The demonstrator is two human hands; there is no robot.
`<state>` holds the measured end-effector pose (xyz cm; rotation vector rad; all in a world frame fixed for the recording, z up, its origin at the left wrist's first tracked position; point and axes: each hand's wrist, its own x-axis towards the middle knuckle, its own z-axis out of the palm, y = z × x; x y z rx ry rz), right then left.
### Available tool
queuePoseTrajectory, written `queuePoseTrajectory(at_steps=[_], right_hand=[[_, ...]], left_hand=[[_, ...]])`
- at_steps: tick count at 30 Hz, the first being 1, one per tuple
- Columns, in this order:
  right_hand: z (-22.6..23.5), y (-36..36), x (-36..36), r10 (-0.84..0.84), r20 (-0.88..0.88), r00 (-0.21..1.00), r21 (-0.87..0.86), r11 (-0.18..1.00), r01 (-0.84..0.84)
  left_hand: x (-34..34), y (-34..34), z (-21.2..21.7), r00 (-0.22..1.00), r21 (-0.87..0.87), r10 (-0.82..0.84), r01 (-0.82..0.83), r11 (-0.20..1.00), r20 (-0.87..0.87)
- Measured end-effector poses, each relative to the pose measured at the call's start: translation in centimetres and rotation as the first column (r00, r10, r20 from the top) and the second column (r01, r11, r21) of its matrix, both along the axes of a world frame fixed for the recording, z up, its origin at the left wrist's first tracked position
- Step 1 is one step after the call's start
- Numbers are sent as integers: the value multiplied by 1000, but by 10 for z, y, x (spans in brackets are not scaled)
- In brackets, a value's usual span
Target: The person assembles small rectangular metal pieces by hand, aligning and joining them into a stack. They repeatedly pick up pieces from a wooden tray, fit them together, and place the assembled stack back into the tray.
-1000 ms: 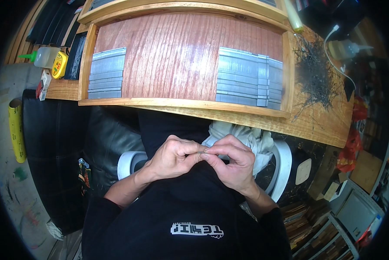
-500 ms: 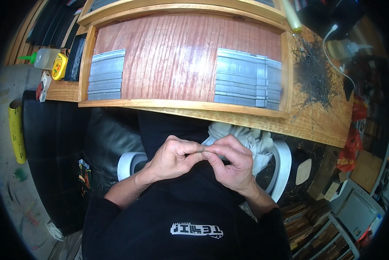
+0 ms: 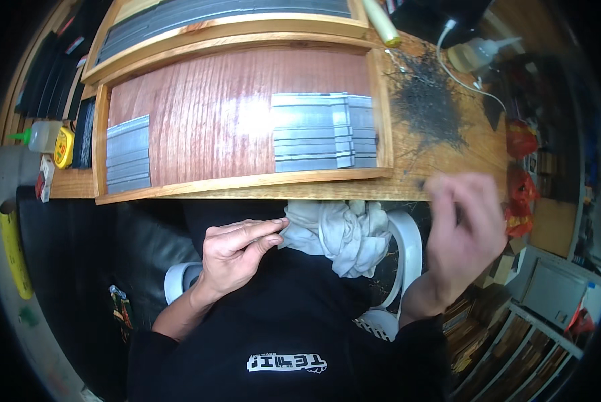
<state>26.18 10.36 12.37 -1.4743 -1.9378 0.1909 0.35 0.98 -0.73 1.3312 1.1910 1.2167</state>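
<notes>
My left hand [image 3: 237, 254] is over my lap, thumb and forefinger drawn together; anything between them is too small to make out. To the right, my right hand [image 3: 464, 238] is raised near the front edge of the bench, its fingers smeared by motion. A small dark speck shows by its fingertips, too blurred to name. Beyond that hand, a loose heap of thin dark slivers [image 3: 431, 100] lies on the wooden bench [image 3: 454, 175]. In front of me is a shallow wooden tray [image 3: 247, 182], with flat grey strips [image 3: 307, 134] at its right and more grey strips [image 3: 127, 154] at its left.
A second wooden frame [image 3: 247, 25] with grey strips lies behind the tray. A yellow bottle [image 3: 64, 147] and a green-tipped bottle [image 3: 42, 137] stand at left. A clear bottle [image 3: 471, 55] and white cable [image 3: 441, 40] are at far right. A pale cloth [image 3: 337, 231] hangs by the chair arm [image 3: 408, 251].
My hands, fingertips together before, have parted. The right hand has moved right and away from me toward the bench edge; the left keeps its pinch. The whole view has shifted.
</notes>
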Motion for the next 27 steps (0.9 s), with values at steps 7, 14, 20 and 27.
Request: queuePoseTrajectory(at_steps=[7, 14, 20, 27], right_hand=[[-12, 6, -2, 275, -36, 961, 63, 960, -272], [-47, 0, -62, 602, -467, 648, 7, 735, -678], [-69, 9, -68, 573, -556, 602, 7, 728, -686], [-55, 4, -70, 561, -567, 603, 11, 737, -676]], left_hand=[[3, 25, 26, 980, 248, -24, 73, 966, -197], [3, 42, 50, 960, 300, -43, 130, 945, -278], [4, 52, 42, 976, 257, -33, 89, 962, -214], [4, 55, 45, 986, 288, -36, 83, 954, -163]])
